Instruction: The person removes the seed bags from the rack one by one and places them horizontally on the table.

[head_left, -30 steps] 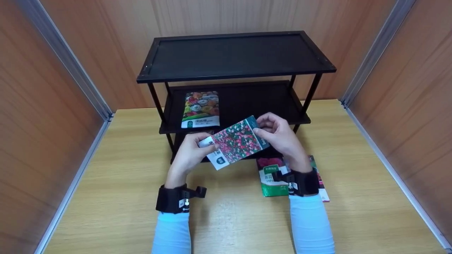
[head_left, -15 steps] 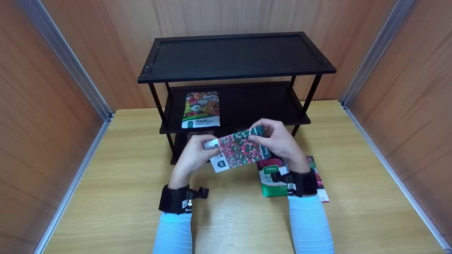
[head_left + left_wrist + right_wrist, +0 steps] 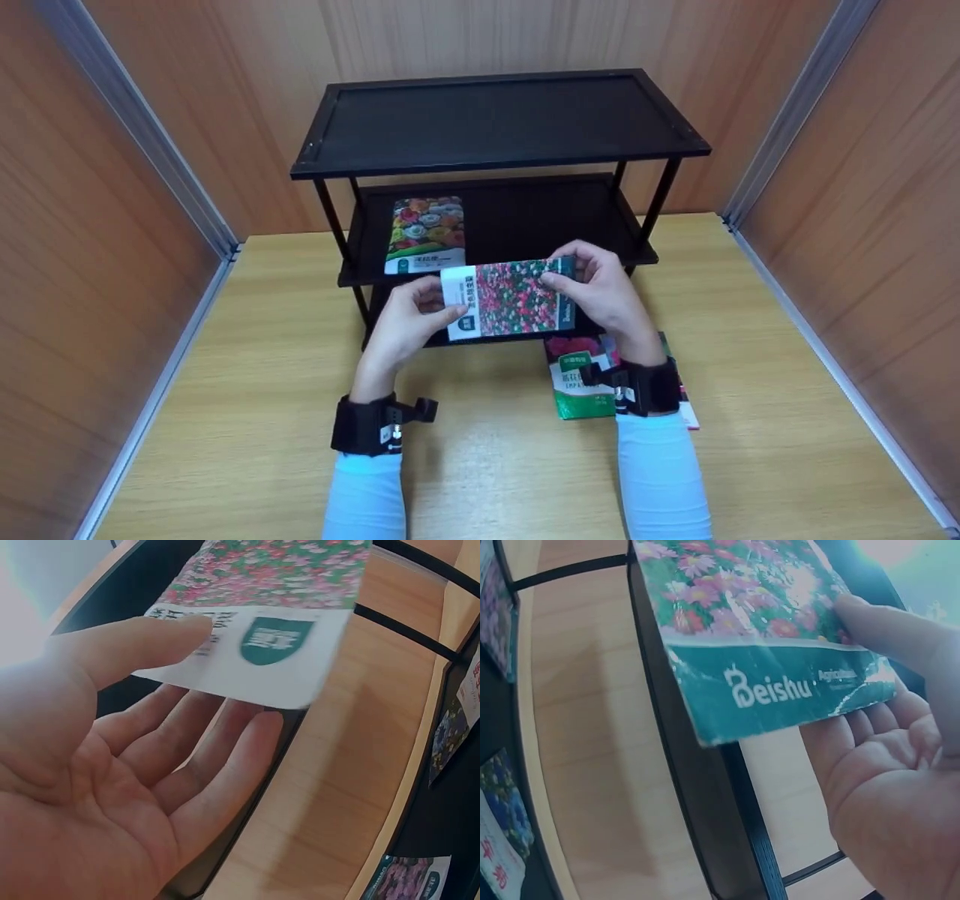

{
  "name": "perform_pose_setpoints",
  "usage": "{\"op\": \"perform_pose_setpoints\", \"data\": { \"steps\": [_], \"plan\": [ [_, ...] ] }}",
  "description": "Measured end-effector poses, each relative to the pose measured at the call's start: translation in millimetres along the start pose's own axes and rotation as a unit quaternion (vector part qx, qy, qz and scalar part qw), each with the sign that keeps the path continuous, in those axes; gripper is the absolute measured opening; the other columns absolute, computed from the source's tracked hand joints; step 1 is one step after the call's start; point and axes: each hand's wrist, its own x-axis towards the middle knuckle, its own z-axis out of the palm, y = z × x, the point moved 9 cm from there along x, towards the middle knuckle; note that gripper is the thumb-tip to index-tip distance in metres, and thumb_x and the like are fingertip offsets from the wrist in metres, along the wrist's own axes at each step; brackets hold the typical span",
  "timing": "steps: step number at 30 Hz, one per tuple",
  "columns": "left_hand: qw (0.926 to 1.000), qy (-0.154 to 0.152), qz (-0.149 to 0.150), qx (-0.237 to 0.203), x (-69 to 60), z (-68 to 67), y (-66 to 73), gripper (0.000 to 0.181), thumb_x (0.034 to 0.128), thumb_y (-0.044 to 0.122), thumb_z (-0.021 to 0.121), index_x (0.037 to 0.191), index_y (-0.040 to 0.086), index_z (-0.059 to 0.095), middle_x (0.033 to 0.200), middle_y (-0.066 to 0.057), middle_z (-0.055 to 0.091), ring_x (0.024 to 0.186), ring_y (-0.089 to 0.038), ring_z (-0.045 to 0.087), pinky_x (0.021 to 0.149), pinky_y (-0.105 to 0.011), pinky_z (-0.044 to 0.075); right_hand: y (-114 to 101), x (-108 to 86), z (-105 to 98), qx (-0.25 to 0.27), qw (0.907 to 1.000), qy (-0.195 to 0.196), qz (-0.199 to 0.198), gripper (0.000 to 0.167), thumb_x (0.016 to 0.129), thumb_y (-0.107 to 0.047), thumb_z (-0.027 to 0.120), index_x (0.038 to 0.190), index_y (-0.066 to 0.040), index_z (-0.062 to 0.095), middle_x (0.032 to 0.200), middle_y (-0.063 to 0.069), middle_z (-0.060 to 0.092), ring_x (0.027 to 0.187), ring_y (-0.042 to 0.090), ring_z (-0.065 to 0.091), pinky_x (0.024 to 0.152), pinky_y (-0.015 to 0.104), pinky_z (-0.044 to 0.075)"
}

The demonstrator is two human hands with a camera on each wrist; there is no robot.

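Observation:
A flower seed packet (image 3: 517, 298) with pink and red blossoms is held sideways between both hands, in front of the black shelf's middle tier. The left hand (image 3: 405, 322) pinches its white end, thumb on the front and fingers behind, as the left wrist view shows. At the teal end marked "Beishu", the right hand (image 3: 600, 292) pinches the packet, its thumb (image 3: 885, 626) across the printed face. Behind, a packet with multicoloured flowers (image 3: 426, 232) lies on the left of the middle tier (image 3: 540, 217).
By the right forearm, a green and white packet (image 3: 581, 382) lies on the wooden table (image 3: 480, 465), with another packet (image 3: 686, 412) partly under the wrist strap. More packets (image 3: 409, 877) show on a dark surface in the wrist views. The rack's top tier (image 3: 495, 112) overhangs the middle one.
The packet has turned from slanting, right end higher, to nearly level. Since half a second ago it has risen and faces the head camera more fully. Both hands keep hold of it.

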Motion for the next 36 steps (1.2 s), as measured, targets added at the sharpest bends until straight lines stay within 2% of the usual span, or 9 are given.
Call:
{"op": "perform_pose_setpoints", "data": {
  "steps": [3, 8, 11, 14, 18, 22, 25, 30, 36],
  "plan": [
    [0.9998, -0.009, 0.014, -0.008, 0.9, 2.8, 0.8, 0.027, 0.0947, 0.013, 0.076, 0.121, 0.008, 0.074, 0.112, -0.008, 0.075, 0.103, -0.022, 0.071, 0.092, -0.038, 0.057, 1.4, 0.4, 0.9, 0.003, 0.9999, 0.003, 0.01, 0.015, 0.093, -0.008, 0.077, 0.103, -0.003, 0.069, 0.091, 0.009, 0.069, 0.072, 0.017, 0.059, 0.066, 0.024, 0.049],
    [0.9995, -0.011, 0.028, -0.004, 0.8, 4.8, 0.4, 0.02, 0.0959, 0.011, 0.074, 0.115, 0.008, 0.077, 0.107, -0.006, 0.077, 0.096, -0.021, 0.072, 0.084, -0.033, 0.059, 4.2, 0.3, 5.7, -0.007, 0.9996, -0.017, 0.022, 0.014, 0.094, -0.011, 0.076, 0.104, -0.005, 0.067, 0.091, 0.009, 0.067, 0.068, 0.015, 0.056, 0.065, 0.023, 0.048],
    [0.9996, -0.007, 0.029, 0.003, 0.1, 3.0, -1.2, 0.019, 0.096, 0.011, 0.074, 0.114, 0.008, 0.077, 0.106, -0.006, 0.077, 0.095, -0.02, 0.072, 0.082, -0.032, 0.059, 6.2, -1.2, 8.1, -0.003, 0.9988, -0.037, 0.032, 0.016, 0.094, -0.01, 0.076, 0.105, -0.003, 0.067, 0.095, 0.011, 0.068, 0.074, 0.018, 0.061, 0.068, 0.025, 0.051],
    [0.9993, -0.006, 0.035, 0.015, -1.5, 0.1, -0.2, 0.018, 0.0959, 0.009, 0.073, 0.113, 0.008, 0.078, 0.106, -0.005, 0.077, 0.095, -0.02, 0.07, 0.084, -0.034, 0.058, 6.7, -3.2, 10.8, 0.005, 0.9974, -0.059, 0.042, 0.019, 0.094, -0.009, 0.076, 0.109, 0.0, 0.066, 0.103, 0.014, 0.071, 0.087, 0.023, 0.069, 0.078, 0.027, 0.056],
    [0.9982, -0.01, 0.05, 0.033, -3.0, -1.3, 3.4, 0.015, 0.0955, 0.006, 0.072, 0.11, 0.007, 0.079, 0.103, -0.005, 0.076, 0.093, -0.02, 0.067, 0.083, -0.035, 0.057, 3.3, -5.6, 16.3, -0.013, 0.9956, -0.085, 0.038, 0.025, 0.094, -0.008, 0.075, 0.116, 0.001, 0.068, 0.11, 0.016, 0.073, 0.099, 0.028, 0.07, 0.087, 0.029, 0.057],
    [0.9976, -0.021, 0.052, 0.039, -2.8, 2.9, 4.2, 0.015, 0.0961, 0.008, 0.072, 0.109, 0.008, 0.079, 0.101, -0.005, 0.076, 0.088, -0.021, 0.065, 0.079, -0.034, 0.055, 1.6, -7.2, 26.0, -0.049, 0.9918, -0.115, 0.027, 0.026, 0.094, -0.008, 0.076, 0.119, -0.003, 0.072, 0.111, 0.012, 0.074, 0.099, 0.027, 0.07, 0.087, 0.029, 0.057],
    [0.9978, -0.028, 0.044, 0.042, -2.3, 7.4, 2.8, 0.014, 0.0964, 0.009, 0.072, 0.109, 0.01, 0.079, 0.1, -0.003, 0.076, 0.088, -0.02, 0.065, 0.079, -0.033, 0.054, 1.6, -7.1, 33.1, -0.08, 0.9882, -0.129, 0.021, 0.02, 0.095, -0.013, 0.076, 0.114, -0.009, 0.076, 0.108, 0.006, 0.075, 0.095, 0.023, 0.07, 0.086, 0.03, 0.057],
    [0.9983, -0.032, 0.031, 0.037, -1.5, 11.1, 1.8, 0.014, 0.0966, 0.01, 0.072, 0.109, 0.013, 0.079, 0.102, 0.0, 0.076, 0.092, -0.02, 0.065, 0.084, -0.036, 0.055, 2.5, -5.4, 36.4, -0.1, 0.9869, -0.123, 0.027, 0.015, 0.096, -0.013, 0.074, 0.111, -0.01, 0.078, 0.106, 0.005, 0.075, 0.093, 0.021, 0.07, 0.085, 0.032, 0.056],
    [0.998, -0.019, 0.053, 0.028, 0.4, 6.4, 5.4, 0.021, 0.0952, 0.014, 0.075, 0.116, 0.011, 0.076, 0.109, -0.003, 0.074, 0.098, -0.021, 0.067, 0.088, -0.037, 0.055, -0.5, -4.8, 32.1, -0.083, 0.9911, -0.104, 0.012, 0.014, 0.096, -0.016, 0.075, 0.109, -0.013, 0.078, 0.105, 0.004, 0.075, 0.091, 0.021, 0.071, 0.084, 0.031, 0.057]
  ]
}}
